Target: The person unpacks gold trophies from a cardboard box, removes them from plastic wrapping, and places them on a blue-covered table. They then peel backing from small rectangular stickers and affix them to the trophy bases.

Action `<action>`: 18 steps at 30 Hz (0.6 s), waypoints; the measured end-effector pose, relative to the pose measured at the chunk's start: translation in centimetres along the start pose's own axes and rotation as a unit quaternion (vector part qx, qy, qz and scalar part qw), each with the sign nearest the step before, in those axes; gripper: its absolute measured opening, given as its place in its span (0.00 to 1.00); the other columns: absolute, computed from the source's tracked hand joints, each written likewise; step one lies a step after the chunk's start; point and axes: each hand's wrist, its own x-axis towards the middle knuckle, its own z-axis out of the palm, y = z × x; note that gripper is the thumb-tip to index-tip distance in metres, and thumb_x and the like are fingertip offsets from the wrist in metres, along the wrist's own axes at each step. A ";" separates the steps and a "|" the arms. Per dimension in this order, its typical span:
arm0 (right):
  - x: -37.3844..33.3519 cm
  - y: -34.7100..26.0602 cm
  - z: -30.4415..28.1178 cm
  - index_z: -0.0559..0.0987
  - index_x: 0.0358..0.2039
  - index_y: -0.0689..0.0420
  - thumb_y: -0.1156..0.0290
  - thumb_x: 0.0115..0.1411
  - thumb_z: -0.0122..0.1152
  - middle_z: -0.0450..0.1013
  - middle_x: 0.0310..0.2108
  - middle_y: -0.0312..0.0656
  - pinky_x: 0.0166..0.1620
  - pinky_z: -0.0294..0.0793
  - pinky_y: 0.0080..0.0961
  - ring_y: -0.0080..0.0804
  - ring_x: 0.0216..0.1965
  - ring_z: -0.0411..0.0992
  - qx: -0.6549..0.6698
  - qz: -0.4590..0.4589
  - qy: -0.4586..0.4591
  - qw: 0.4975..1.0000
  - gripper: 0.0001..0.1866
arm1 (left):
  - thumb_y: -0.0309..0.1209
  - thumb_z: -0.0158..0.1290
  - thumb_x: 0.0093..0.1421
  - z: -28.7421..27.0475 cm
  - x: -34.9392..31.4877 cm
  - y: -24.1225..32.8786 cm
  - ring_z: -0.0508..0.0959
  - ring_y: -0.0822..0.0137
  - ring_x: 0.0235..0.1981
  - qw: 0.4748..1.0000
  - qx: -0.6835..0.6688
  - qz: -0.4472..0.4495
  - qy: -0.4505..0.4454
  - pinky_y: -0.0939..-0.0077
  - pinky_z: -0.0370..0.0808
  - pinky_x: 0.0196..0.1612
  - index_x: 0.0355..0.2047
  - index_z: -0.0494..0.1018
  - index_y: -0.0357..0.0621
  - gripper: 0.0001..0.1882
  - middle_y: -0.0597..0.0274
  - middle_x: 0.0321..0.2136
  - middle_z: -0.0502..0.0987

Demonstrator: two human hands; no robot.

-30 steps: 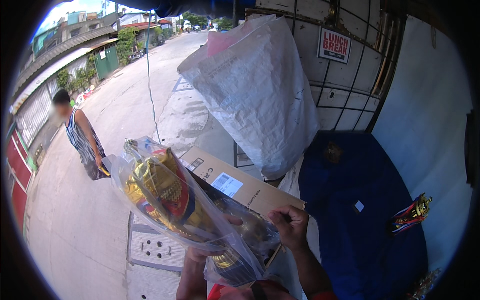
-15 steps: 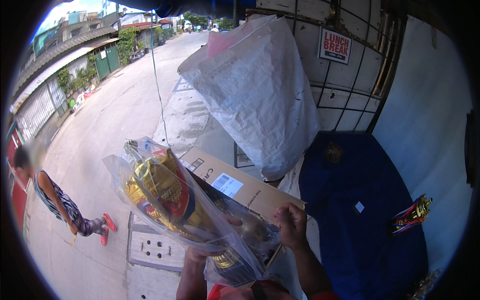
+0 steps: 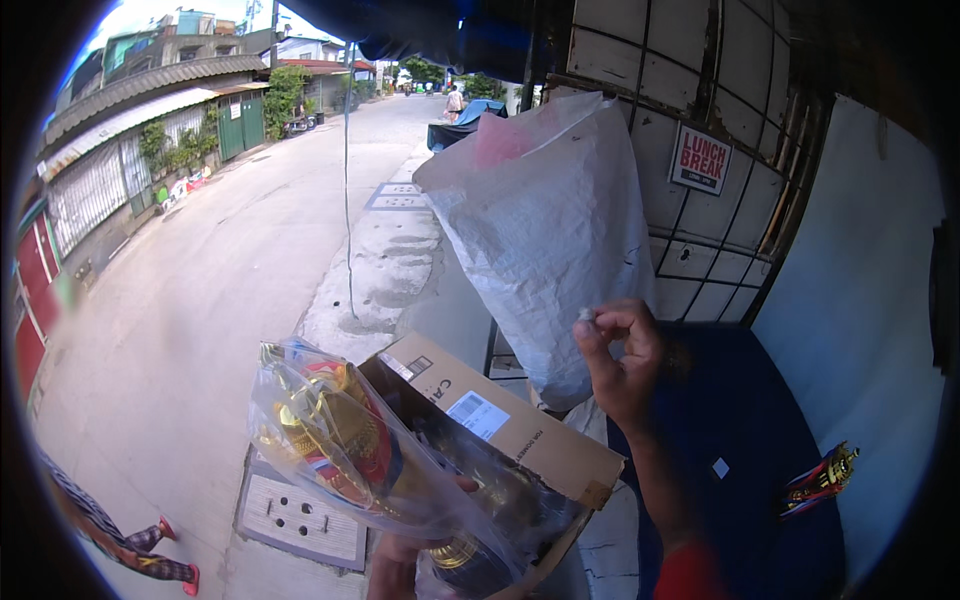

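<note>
A gold trophy (image 3: 335,420) with red and blue parts lies tilted inside a clear plastic bag (image 3: 272,385). My left hand (image 3: 400,548) is closed around its lower part, partly hidden by the plastic. Raised in front of the white sack, my right hand (image 3: 625,360) pinches a small pale scrap (image 3: 587,314) between thumb and fingertips; its kind is too small to make out. Just beyond the trophy stands an open cardboard box (image 3: 540,440). More plastic-wrapped, dark and gold items (image 3: 510,495) show inside it.
A large white woven sack (image 3: 560,220) leans by the tiled, grilled wall. On the right, another trophy (image 3: 820,480) with ribbons rests on a dark blue cloth (image 3: 740,420). A cord (image 3: 348,200) hangs at the street side. A person's legs (image 3: 130,540) show at the lower left.
My right hand has moved up from beside the box to in front of the sack, with a pale scrap pinched. My left hand still holds the trophy. The passer-by has moved lower in view.
</note>
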 end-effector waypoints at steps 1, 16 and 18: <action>3.1 0.8 0.5 0.76 0.32 0.57 0.73 0.57 0.71 0.77 0.34 0.39 0.31 0.70 0.22 0.25 0.32 0.75 -0.056 -0.058 0.012 0.997 0.10 | 0.37 0.73 0.34 -0.3 -0.3 0.2 0.77 0.65 0.48 1.000 -0.012 -0.005 0.005 0.71 0.74 0.50 0.54 0.75 0.35 0.43 0.52 0.50 0.77; 30.6 10.3 6.6 0.85 0.34 0.58 0.70 0.53 0.61 0.81 0.34 0.53 0.47 0.78 0.42 0.51 0.40 0.80 -0.454 0.006 -0.197 0.869 0.10 | 0.30 0.68 0.51 -4.1 -5.8 -4.0 0.78 0.68 0.45 0.986 0.046 0.056 0.147 0.72 0.77 0.48 0.56 0.73 0.35 0.32 0.58 0.49 0.78; 30.4 10.4 6.3 0.85 0.31 0.57 0.71 0.51 0.61 0.81 0.33 0.54 0.46 0.78 0.44 0.55 0.39 0.80 -0.439 -0.027 -0.167 0.882 0.09 | 0.30 0.67 0.53 -4.5 -5.7 -4.6 0.79 0.67 0.45 0.987 0.051 0.055 0.145 0.70 0.77 0.49 0.57 0.73 0.35 0.31 0.58 0.49 0.78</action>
